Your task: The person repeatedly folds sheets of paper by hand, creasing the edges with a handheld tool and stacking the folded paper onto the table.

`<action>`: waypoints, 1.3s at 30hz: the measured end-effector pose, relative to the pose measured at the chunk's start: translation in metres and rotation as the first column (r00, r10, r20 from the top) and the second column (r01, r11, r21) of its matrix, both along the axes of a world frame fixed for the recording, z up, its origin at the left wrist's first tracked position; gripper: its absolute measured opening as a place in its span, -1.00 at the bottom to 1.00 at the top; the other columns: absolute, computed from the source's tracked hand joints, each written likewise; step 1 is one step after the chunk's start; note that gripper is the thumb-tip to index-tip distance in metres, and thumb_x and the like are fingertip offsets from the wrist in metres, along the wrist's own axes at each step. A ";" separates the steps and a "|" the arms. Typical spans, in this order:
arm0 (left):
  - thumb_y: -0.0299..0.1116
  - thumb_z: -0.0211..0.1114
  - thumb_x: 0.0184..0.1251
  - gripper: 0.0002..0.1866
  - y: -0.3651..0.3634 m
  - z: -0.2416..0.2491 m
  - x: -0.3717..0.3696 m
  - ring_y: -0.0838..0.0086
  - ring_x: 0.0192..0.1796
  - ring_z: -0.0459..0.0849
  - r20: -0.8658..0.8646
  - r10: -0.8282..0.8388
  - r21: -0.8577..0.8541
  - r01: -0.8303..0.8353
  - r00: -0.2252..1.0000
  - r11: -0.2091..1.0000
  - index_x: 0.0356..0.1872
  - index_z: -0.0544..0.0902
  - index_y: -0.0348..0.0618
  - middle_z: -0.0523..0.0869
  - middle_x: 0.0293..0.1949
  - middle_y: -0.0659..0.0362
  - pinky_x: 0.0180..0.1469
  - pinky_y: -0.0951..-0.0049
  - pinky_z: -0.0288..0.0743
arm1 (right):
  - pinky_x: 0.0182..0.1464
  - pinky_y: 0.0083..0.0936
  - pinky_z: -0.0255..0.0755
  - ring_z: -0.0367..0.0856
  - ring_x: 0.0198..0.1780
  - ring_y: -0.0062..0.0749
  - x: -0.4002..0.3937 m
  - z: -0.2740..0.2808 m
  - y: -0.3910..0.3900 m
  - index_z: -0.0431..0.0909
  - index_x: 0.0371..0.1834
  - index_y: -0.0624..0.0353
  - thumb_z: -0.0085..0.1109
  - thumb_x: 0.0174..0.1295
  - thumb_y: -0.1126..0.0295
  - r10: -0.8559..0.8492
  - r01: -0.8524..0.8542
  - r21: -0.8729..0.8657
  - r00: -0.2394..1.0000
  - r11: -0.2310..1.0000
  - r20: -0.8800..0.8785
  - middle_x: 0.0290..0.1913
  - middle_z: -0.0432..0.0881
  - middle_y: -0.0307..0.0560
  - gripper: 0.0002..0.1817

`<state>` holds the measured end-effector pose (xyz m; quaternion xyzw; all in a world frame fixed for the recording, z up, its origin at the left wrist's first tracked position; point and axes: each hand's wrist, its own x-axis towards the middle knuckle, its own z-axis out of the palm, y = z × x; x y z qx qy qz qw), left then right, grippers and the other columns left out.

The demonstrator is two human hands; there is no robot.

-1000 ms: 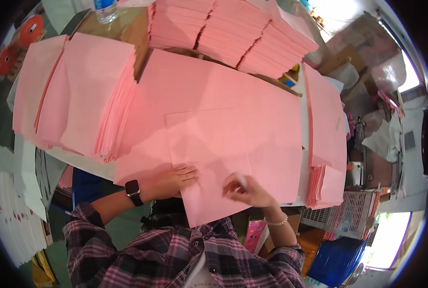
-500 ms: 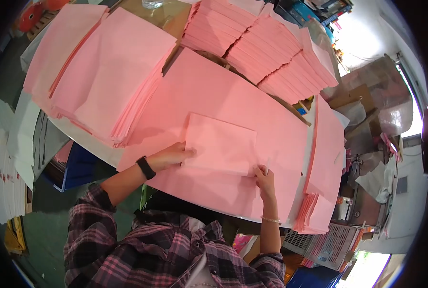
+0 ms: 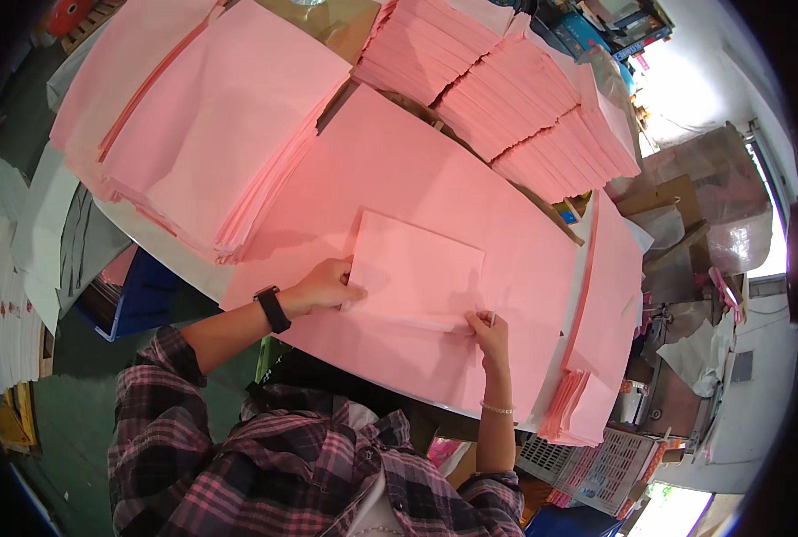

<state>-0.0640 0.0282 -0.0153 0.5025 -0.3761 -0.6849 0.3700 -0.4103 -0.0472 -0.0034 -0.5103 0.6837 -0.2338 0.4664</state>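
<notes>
A folded pink sheet of paper (image 3: 418, 268) is held up between my two hands, over a large flat pink sheet (image 3: 529, 277) spread on the table. My left hand (image 3: 329, 286) pinches its left edge, thumb on top. At its lower right corner, my right hand (image 3: 489, 335) is closed on the edge. A thin whitish stick-like thing (image 3: 493, 317) pokes up from the right fingers; its kind is too small to tell.
Large pink sheets (image 3: 229, 116) lie piled at the left. Tall stacks of folded pink paper (image 3: 497, 89) stand along the back. More pink sheets (image 3: 603, 286) lie at the right edge, above a grey plastic crate (image 3: 600, 470). A blue bin (image 3: 144, 295) sits lower left.
The view has shifted slightly. My right hand has moved a little left along the lower edge of the folded sheet. Both hands keep hold of it.
</notes>
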 end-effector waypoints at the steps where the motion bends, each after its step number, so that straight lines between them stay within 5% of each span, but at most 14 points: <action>1: -0.40 0.34 0.28 -0.82 0.000 -0.001 0.001 0.68 -0.53 0.50 -0.001 0.002 0.001 -0.002 1.000 1.000 -0.20 0.59 -0.26 0.58 -0.46 0.29 -0.52 0.62 0.36 | -0.53 -0.72 0.11 0.32 -0.56 -0.74 0.000 0.000 0.000 0.60 -0.39 0.21 0.40 0.16 0.27 0.003 -0.003 0.001 1.000 1.000 -0.002 -0.54 0.49 -0.38 -0.76; 5: -0.46 0.35 0.26 -0.76 0.000 -0.004 0.000 0.63 -0.48 0.58 -0.001 0.060 -0.015 -0.060 0.998 0.998 -0.11 0.55 -0.31 0.63 -0.42 0.23 -0.49 0.57 0.48 | -0.57 -0.72 0.07 0.30 -0.59 -0.75 -0.001 0.002 0.001 0.59 -0.40 0.18 0.39 0.15 0.28 0.002 -0.002 0.005 1.000 1.000 -0.010 -0.55 0.48 -0.38 -0.78; 8: -0.45 0.38 0.23 -0.65 0.000 -0.005 0.000 0.53 -0.40 0.67 0.267 0.100 -0.044 -0.092 0.959 0.995 -0.03 0.48 -0.36 0.66 -0.41 0.16 -0.41 0.49 0.59 | -0.58 -0.72 0.05 0.28 -0.60 -0.76 0.000 0.002 0.001 0.58 -0.41 0.17 0.37 0.14 0.28 -0.009 0.009 0.006 1.000 1.000 -0.008 -0.56 0.48 -0.39 -0.79; 13: -0.33 0.47 0.09 -0.58 0.000 -0.020 0.000 0.38 -0.39 0.70 0.360 0.156 -0.183 -0.094 0.920 0.979 -0.18 0.45 -0.36 0.67 -0.41 0.04 -0.37 0.40 0.56 | -0.58 -0.72 0.05 0.29 -0.60 -0.76 -0.001 0.002 0.000 0.59 -0.41 0.17 0.36 0.14 0.29 0.013 -0.013 0.004 1.000 1.000 -0.012 -0.56 0.48 -0.39 -0.80; 29: -0.37 0.42 0.04 -0.44 0.000 0.011 0.001 0.19 -0.36 0.69 0.542 0.118 -0.209 -0.002 0.832 0.978 -0.02 0.31 -0.38 0.64 -0.48 0.02 -0.25 0.28 0.58 | -0.46 -0.69 0.25 0.41 -0.50 -0.70 -0.002 -0.003 -0.002 0.61 -0.38 0.25 0.36 0.15 0.36 0.016 -0.016 -0.008 0.999 1.000 -0.052 -0.50 0.54 -0.33 -0.82; 33: -0.37 0.42 0.00 -0.36 0.001 0.015 -0.002 0.12 -0.18 0.70 0.694 0.100 -0.229 0.087 0.713 0.970 0.07 0.27 -0.30 0.66 -0.24 -0.11 -0.21 0.24 0.59 | -0.44 -0.68 0.28 0.43 -0.48 -0.69 0.000 -0.003 -0.002 0.62 -0.37 0.28 0.36 0.14 0.36 0.020 -0.022 -0.020 0.996 1.000 -0.082 -0.49 0.55 -0.31 -0.81; 37: -0.24 0.50 -0.06 -0.22 -0.003 0.012 0.002 0.11 0.05 0.62 0.793 0.285 -0.439 0.181 0.539 0.880 0.20 0.31 -0.22 0.56 0.10 -0.07 0.00 0.20 0.54 | -0.42 -0.68 0.29 0.45 -0.47 -0.69 0.001 -0.002 -0.001 0.63 -0.38 0.30 0.37 0.14 0.36 0.014 -0.017 -0.028 0.995 0.999 -0.103 -0.49 0.56 -0.31 -0.80; 39: -0.17 0.52 -0.08 -0.11 -0.014 0.012 0.013 0.10 0.34 0.34 0.860 0.237 -0.442 0.427 0.451 0.789 0.32 0.28 -0.18 0.31 0.36 -0.02 0.25 0.07 0.36 | -0.41 -0.69 0.29 0.45 -0.46 -0.71 0.002 -0.002 -0.001 0.64 -0.38 0.31 0.38 0.12 0.38 0.002 -0.006 -0.037 0.994 0.999 -0.107 -0.49 0.56 -0.32 -0.80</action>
